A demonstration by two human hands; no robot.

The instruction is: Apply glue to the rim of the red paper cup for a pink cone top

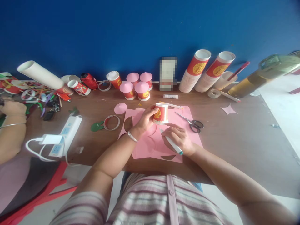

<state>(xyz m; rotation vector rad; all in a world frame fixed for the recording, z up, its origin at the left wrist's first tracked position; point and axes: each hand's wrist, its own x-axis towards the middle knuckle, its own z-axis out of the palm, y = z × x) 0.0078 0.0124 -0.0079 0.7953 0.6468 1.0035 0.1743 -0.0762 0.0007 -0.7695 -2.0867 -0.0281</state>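
Note:
My left hand (147,118) is wrapped around a red and white paper cup (160,114) with a gold design, holding it above the pink paper. In my right hand (177,137) is a white marker (172,142) with a teal end, its tip pointing up and left toward the cup. The fingers of that hand are close to the cup's lower edge; whether they touch it I cannot tell. Beneath both hands lie sheets of pink paper (144,148) with curved pieces cut out. Black-handled scissors (196,126) rest on the paper's right side.
Behind the paper stand several cups with pink cone tops (142,90), a glue stick (170,96) and stacked paper cups (191,79). On the right leans a bottle of yellowish liquid (248,78). A power strip (67,134) lies left, near another person's arm (11,131).

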